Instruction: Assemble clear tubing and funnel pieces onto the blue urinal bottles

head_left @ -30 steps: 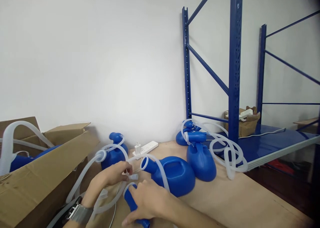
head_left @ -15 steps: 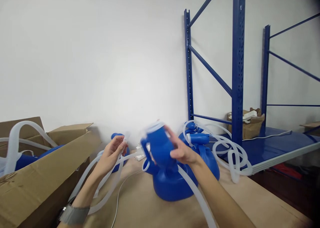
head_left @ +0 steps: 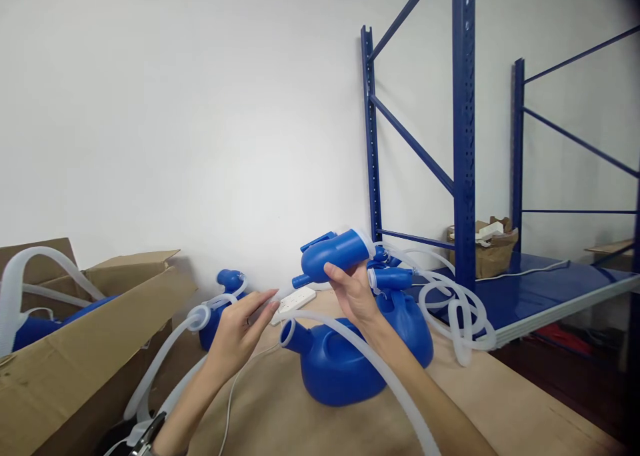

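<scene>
My right hand (head_left: 354, 296) is closed around a blue plastic urinal cup (head_left: 333, 255) with a white rim and a side handle. The cup lies tilted in the air, its narrow spout (head_left: 301, 281) pointing left and down. Close to that spout, my left hand (head_left: 243, 326) pinches the end of a translucent hose (head_left: 286, 293) between thumb and fingers; whether hose and spout touch I cannot tell. Below, a blue urinal bottle (head_left: 345, 369) stands on the table with its open neck facing left. A long stretch of hose (head_left: 380, 363) curves across in front of it.
At left stands an open cardboard box (head_left: 100, 316) with hoses and blue parts. More blue bottles (head_left: 413, 329) and coiled hose (head_left: 467, 309) are at right, beside blue shelving (head_left: 464, 143). A white power strip (head_left: 295, 301) and another blue bottle (head_left: 207, 329) lie behind my left hand.
My right hand has turned the cup from upright to tilted, with its spout now toward the left. My left hand has moved right, closer to the cup, and the bottle's neck has come into view.
</scene>
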Available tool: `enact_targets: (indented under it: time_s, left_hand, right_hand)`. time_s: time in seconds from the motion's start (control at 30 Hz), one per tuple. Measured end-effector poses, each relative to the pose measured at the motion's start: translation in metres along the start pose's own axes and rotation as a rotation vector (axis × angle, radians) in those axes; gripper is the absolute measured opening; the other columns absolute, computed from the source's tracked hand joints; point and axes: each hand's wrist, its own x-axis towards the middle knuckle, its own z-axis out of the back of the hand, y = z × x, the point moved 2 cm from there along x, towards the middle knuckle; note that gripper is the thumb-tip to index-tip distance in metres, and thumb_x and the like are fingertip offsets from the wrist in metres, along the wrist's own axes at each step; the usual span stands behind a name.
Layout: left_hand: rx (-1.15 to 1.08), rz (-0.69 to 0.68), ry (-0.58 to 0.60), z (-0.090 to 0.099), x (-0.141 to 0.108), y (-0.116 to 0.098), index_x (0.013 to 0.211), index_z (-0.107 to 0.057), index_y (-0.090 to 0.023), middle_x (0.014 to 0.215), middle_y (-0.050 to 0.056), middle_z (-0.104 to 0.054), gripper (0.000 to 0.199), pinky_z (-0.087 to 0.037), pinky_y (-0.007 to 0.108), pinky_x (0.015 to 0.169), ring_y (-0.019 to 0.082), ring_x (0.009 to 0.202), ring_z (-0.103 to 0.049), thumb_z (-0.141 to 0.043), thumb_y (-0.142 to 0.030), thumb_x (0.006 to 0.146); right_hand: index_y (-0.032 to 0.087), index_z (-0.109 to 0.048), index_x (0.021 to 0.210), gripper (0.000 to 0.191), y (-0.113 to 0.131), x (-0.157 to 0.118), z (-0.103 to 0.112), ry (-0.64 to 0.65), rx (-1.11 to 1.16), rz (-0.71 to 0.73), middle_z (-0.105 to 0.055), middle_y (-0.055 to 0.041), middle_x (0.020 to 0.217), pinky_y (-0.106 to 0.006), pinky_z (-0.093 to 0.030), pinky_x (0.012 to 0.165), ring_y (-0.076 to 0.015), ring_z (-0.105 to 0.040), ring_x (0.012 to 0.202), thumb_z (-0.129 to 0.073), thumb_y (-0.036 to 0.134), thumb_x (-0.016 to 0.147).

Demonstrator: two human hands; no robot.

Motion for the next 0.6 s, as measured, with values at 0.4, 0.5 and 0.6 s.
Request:
enact_targets:
  time_s: [0.4,0.5,0.6]
  left_hand:
    - [0.107,-0.244,0.031,0.0049,-0.0026,-0.0024,0.124,-0.067,-0.018,0.085,0.004,-0.069,0.03,-0.047,0.022,0.055,0.013,0.063,-0.061,-0.047,-0.029,0.104]
    - [0.127,-0.246,0.057,0.0054,-0.0021,-0.0039,0.128,-0.064,-0.019,0.079,0.001,-0.064,0.031,-0.046,0.021,0.054,0.012,0.06,-0.057,-0.045,-0.028,0.105]
    - [0.147,-0.246,0.084,0.0044,-0.0019,-0.0042,0.131,-0.062,-0.02,0.078,0.0,-0.063,0.032,-0.046,0.021,0.055,0.012,0.06,-0.058,-0.044,-0.029,0.106]
  right_hand:
    - [0.034,-0.045,0.139,0.084,0.0024,0.0023,0.0008,0.077,-0.001,-0.07,-0.071,-0.0025,0.12,-0.05,-0.053,0.104,-0.028,-0.065,0.118,-0.089,0.029,0.067]
    - [0.034,-0.044,0.139,0.083,0.0027,0.0017,-0.0002,0.087,0.006,-0.09,-0.072,-0.0024,0.116,-0.051,-0.054,0.101,-0.0283,-0.066,0.117,-0.088,0.03,0.069]
    - [0.035,-0.043,0.138,0.084,0.0007,0.0016,0.0005,0.051,-0.007,-0.091,-0.071,-0.0018,0.115,-0.05,-0.056,0.099,-0.0281,-0.066,0.115,-0.089,0.03,0.067]
